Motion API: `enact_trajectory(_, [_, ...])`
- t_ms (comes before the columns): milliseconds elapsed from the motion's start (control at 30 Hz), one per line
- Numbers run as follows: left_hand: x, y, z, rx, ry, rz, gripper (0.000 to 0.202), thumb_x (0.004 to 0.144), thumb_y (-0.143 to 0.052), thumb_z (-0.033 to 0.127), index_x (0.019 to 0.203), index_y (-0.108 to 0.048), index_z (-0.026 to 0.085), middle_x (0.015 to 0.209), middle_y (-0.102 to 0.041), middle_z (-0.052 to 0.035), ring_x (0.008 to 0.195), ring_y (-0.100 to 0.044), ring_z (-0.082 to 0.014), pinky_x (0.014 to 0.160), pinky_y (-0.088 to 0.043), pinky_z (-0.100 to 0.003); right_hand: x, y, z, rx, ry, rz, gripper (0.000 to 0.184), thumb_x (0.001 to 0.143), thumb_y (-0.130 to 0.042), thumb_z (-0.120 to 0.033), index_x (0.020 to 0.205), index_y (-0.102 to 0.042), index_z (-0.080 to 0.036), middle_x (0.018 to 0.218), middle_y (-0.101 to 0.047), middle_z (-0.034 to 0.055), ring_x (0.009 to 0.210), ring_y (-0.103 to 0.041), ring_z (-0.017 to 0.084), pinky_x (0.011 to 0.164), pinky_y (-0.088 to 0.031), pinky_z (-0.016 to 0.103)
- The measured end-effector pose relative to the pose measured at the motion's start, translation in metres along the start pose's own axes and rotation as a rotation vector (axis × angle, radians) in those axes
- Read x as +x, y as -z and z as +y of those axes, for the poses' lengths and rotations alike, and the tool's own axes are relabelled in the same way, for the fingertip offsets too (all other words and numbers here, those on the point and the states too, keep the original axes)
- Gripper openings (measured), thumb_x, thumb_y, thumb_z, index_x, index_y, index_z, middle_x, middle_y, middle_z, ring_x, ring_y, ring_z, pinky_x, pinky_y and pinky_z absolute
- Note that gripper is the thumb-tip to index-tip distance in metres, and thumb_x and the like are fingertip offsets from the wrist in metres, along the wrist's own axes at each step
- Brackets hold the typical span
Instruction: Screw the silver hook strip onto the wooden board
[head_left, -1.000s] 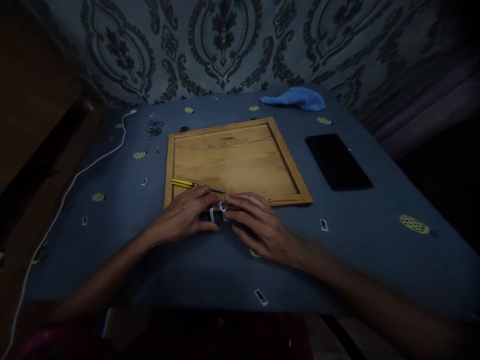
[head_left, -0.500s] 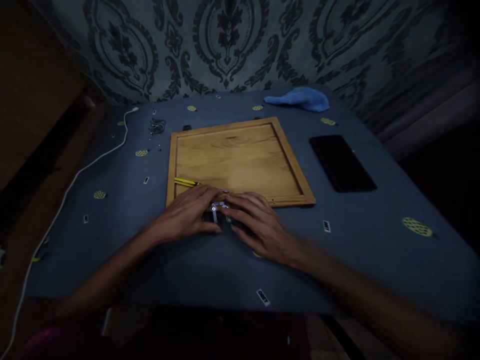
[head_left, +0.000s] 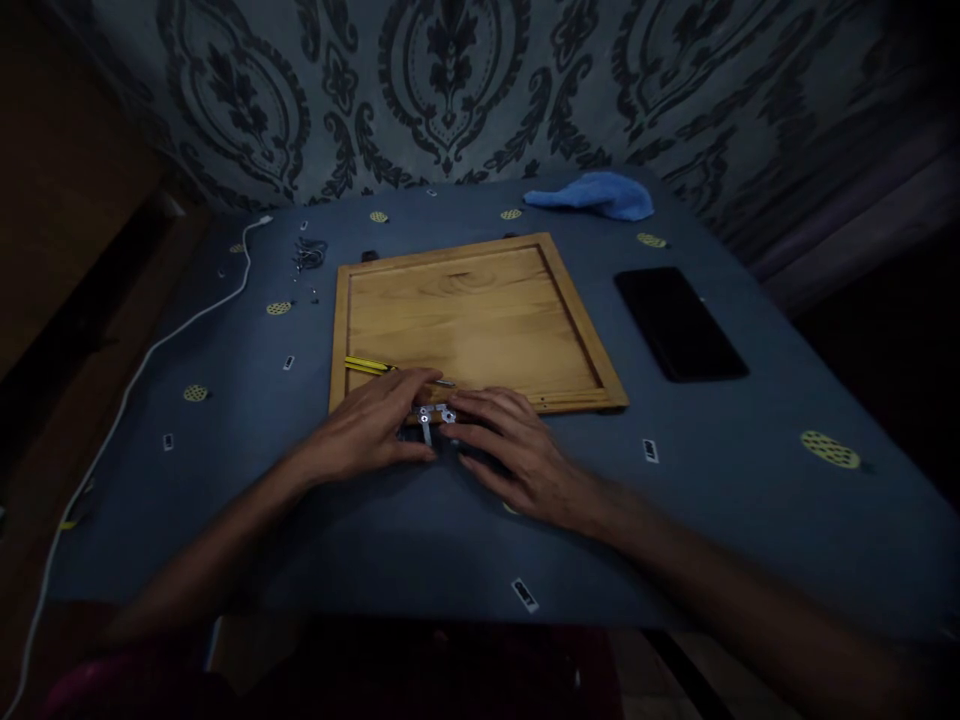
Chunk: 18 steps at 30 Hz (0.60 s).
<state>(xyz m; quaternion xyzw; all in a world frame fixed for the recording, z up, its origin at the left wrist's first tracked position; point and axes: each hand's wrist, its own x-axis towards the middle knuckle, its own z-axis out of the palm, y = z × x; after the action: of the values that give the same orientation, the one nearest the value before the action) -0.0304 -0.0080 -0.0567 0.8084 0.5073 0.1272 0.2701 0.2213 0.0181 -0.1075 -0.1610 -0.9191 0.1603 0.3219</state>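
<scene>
A metal hinge (head_left: pixel 425 417) sits at the front edge of the framed wooden panel (head_left: pixel 480 310); two screw heads show on it. My left hand (head_left: pixel 371 420) curves around its left side, fingers over the panel's edge and thumb by the hinge's lower end. From the right, my right hand (head_left: pixel 517 440) rests its bent fingertips against the hinge, hiding part of it. Just beyond my left fingers, a screwdriver with a yellow and black handle (head_left: pixel 366 366) lies on the panel, its tip pointing right.
A black phone or tablet (head_left: pixel 681 322) lies right of the panel, and a blue cloth (head_left: pixel 600 196) behind it. To the left are a coiled dark cable (head_left: pixel 310 252), several small screws (head_left: pixel 314 300) and a long white cable (head_left: pixel 187 322). A patterned curtain (head_left: pixel 450 90) hangs behind.
The whole view has shifted slightly. Both hands stay at the hinge, and a little more of the hinge and of the screwdriver's tip shows between them.
</scene>
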Motion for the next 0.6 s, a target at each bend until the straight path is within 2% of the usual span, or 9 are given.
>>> enact_trajectory(167, [-0.001,-0.001,0.001,-0.014,0.009,0.011,0.081,0.081,-0.085,0.036,0.147,-0.04,0.024,0.142,-0.06,-0.0135,0.133,-0.058,-0.032,0.109,-0.049,-0.048,0.0,-0.001,0.0,-0.002,-0.007,-0.015,0.029,0.103,-0.055,-0.023,0.131,-0.06,-0.021,0.139,-0.064,0.016,0.132,-0.058,0.029,0.107,-0.048,0.056])
enact_trajectory(300, [0.001,0.0,0.002,-0.026,0.017,-0.002,0.08,0.08,-0.085,0.034,0.146,-0.041,0.021,0.143,-0.059,-0.0151,0.135,-0.056,-0.0329,0.111,-0.048,-0.048,0.002,-0.001,0.0,-0.007,0.007,-0.002,0.027,0.102,-0.056,-0.021,0.128,-0.062,-0.018,0.137,-0.065,0.0178,0.13,-0.059,0.029,0.107,-0.048,0.055])
enact_trajectory(433, [0.001,0.004,0.003,-0.045,0.015,-0.028,0.087,0.078,-0.087,0.036,0.148,-0.04,0.02,0.144,-0.058,-0.0166,0.136,-0.055,-0.0342,0.112,-0.047,-0.049,0.002,-0.001,0.001,0.009,0.001,-0.003,0.028,0.102,-0.055,-0.022,0.129,-0.062,-0.02,0.138,-0.065,0.0171,0.13,-0.059,0.029,0.107,-0.048,0.055])
enact_trajectory(500, [0.0,0.01,0.002,-0.061,0.012,-0.049,0.09,0.077,-0.088,0.038,0.15,-0.038,0.021,0.141,-0.06,-0.0157,0.132,-0.058,-0.0327,0.11,-0.05,-0.048,0.001,-0.001,0.001,0.004,0.001,-0.001,0.028,0.103,-0.054,-0.022,0.129,-0.062,-0.02,0.137,-0.065,0.0166,0.129,-0.06,0.029,0.106,-0.049,0.056])
enact_trajectory(600, [-0.004,0.02,0.0,-0.086,0.016,-0.073,0.084,0.082,-0.084,0.035,0.151,-0.036,0.024,0.137,-0.062,-0.0132,0.124,-0.064,-0.0282,0.1,-0.056,-0.042,0.0,-0.001,0.002,0.007,0.012,0.011,0.027,0.102,-0.055,-0.021,0.128,-0.062,-0.02,0.137,-0.065,0.0158,0.129,-0.06,0.028,0.106,-0.05,0.056])
